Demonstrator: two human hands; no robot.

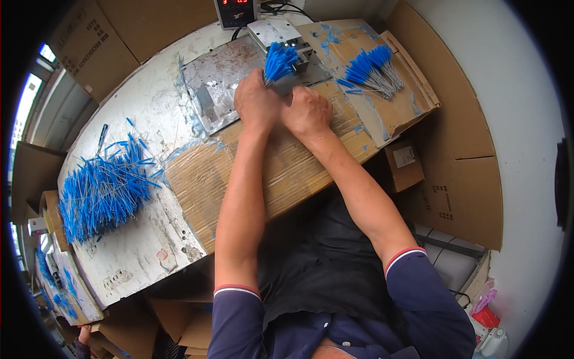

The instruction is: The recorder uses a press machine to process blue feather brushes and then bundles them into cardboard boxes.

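A bundle of blue-tipped wire pieces (279, 61) stands up out of my left hand (256, 100), which is closed around its lower part. Right beside it, my right hand (307, 110) has its fingers curled in, knuckles up. Between the two hands the picture is smeared, so what the right fingers hold is hidden. Both hands are over the near edge of a scuffed metal plate (221, 66). Just beyond the bundle sits a small metal fixture block (272, 35). More blue-tipped wire pieces (373, 69) lie fanned out on cardboard to the right.
A large heap of blue-tipped wires (104, 188) covers the table's left part, with a pen (102, 137) behind it. Flattened cardboard (203, 179) lines the front edge. At the back stands a box with a red display (236, 13). Another person's hand (85, 334) shows at lower left.
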